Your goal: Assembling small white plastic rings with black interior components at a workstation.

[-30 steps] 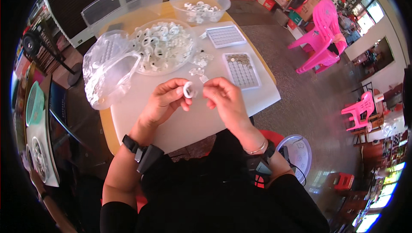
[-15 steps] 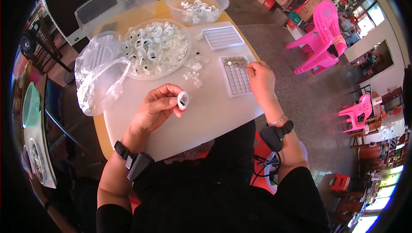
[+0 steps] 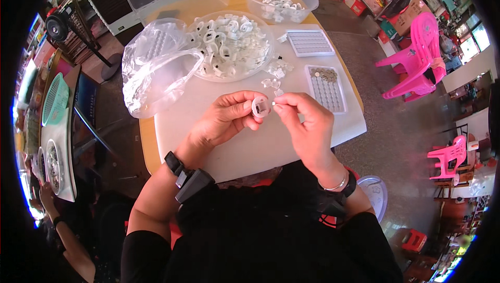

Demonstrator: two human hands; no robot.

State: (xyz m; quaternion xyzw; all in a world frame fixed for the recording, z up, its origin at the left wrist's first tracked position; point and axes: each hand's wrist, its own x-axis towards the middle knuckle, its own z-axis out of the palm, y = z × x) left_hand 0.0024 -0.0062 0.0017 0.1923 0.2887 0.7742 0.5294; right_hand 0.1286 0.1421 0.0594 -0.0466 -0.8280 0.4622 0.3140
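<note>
My left hand [image 3: 229, 113] pinches a small white plastic ring-shaped housing [image 3: 261, 107], its hollow side with a dark part inside facing me. Close to its right, my right hand [image 3: 307, 121] has thumb and forefinger pressed together on a tiny bright piece, probably a button cell [image 3: 274, 103]. A narrow gap seems to part the piece from the housing. Beyond my right hand lies a white compartment tray [image 3: 329, 100] with several round silvery button cells [image 3: 325, 74] at its far end.
A round clear tray [image 3: 268, 56] heaped with white plastic parts stands ahead, a crumpled plastic bag [image 3: 138, 82] to its left. Farther back are a clear bowl [image 3: 307, 1] of white parts and another compartment tray [image 3: 311, 43]. Another person's arm [image 3: 70, 238] shows at lower left.
My right hand has left the compartment tray and come leftward to the housing with a tiny piece in its fingertips. The housing has turned in my left hand. The whole view has shifted.
</note>
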